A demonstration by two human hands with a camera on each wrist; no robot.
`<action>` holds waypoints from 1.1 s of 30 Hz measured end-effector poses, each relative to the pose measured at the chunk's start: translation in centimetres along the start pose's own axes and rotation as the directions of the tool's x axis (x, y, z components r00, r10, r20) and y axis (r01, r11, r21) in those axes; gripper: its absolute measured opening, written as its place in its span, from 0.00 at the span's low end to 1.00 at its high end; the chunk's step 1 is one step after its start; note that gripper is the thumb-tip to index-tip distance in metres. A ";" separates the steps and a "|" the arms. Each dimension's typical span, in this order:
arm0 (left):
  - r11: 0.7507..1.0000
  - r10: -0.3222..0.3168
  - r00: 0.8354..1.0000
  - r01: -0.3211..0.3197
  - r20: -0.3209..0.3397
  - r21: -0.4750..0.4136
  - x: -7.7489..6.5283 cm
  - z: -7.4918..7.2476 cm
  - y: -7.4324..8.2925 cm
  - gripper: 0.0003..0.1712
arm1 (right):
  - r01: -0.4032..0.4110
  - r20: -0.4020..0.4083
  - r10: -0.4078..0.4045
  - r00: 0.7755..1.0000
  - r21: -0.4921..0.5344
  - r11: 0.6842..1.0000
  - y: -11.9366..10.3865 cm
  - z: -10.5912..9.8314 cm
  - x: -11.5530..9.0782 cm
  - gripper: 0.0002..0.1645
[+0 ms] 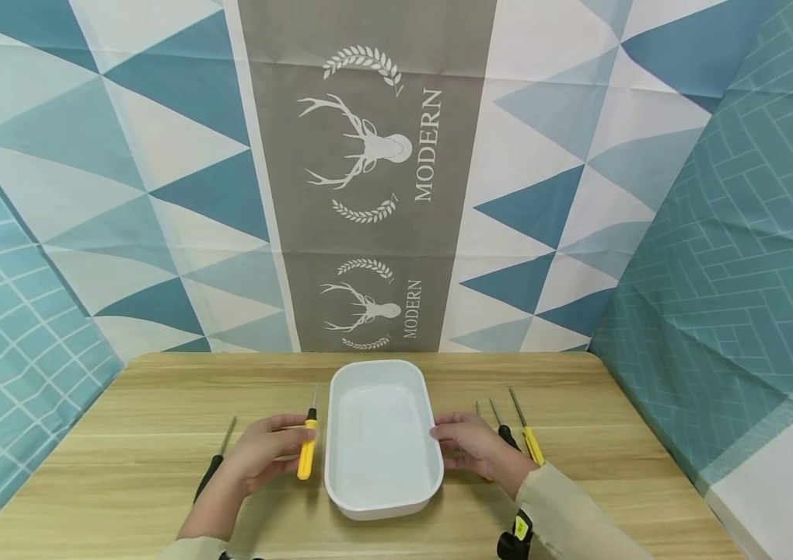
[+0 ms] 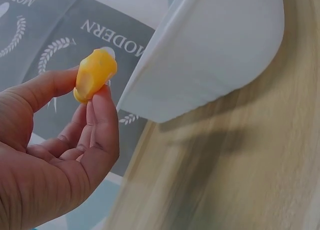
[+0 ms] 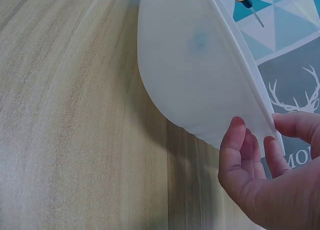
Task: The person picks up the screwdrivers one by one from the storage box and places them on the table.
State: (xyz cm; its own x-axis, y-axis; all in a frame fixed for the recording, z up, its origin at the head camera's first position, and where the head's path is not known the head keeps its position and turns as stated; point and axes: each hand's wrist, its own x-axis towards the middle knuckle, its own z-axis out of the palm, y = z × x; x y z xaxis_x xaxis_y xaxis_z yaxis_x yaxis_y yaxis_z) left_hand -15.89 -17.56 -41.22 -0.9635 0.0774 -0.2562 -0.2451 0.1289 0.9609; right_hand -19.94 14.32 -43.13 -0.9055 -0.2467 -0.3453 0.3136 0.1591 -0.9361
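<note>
A yellow-handled screwdriver (image 1: pixel 306 455) with a black collar is in my left hand (image 1: pixel 267 451), pinched by the handle between thumb and fingers. Its shaft points up and away, just left of a white rectangular tray (image 1: pixel 379 435). In the left wrist view the yellow handle (image 2: pixel 96 73) appears end-on, beside the tray's outer wall (image 2: pixel 200 55). My right hand (image 1: pixel 473 443) holds the tray's right side, thumb on the rim and fingers curled under it against the outer wall, as the right wrist view shows. Nothing lies inside the tray.
A black-handled screwdriver (image 1: pixel 209 476) lies left of my left hand. Beyond my right hand lie a yellow-handled screwdriver (image 1: pixel 532 445), a black-handled one (image 1: pixel 506 435) and another thin shaft (image 1: pixel 478 408). A black object with a yellow label (image 1: pixel 521 529) is by the right sleeve. Patterned cloth backs the wooden table (image 1: pixel 613 467).
</note>
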 end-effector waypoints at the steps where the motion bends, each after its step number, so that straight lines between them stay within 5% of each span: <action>1: 1.000 -0.001 1.000 0.001 0.000 0.003 0.0 -0.1 -0.1 0.36 | 0.000 0.000 0.000 1.000 0.000 1.000 0.0 0.0 0.0 0.25; 33: 0.991 -0.048 0.996 0.057 -0.078 0.119 -0.4 -4.4 -3.0 0.36 | 0.001 0.013 -0.001 1.000 0.008 1.000 0.0 -0.2 0.1 0.24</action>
State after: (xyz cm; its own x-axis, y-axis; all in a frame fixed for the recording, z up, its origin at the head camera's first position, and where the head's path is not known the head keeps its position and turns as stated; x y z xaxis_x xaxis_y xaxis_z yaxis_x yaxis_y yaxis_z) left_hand -15.30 -22.36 -43.51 -0.9561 -0.0065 -0.2931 -0.2854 0.2495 0.9254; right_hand -20.05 14.45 -43.19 -0.9020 -0.2596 -0.3451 0.3149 0.1513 -0.9370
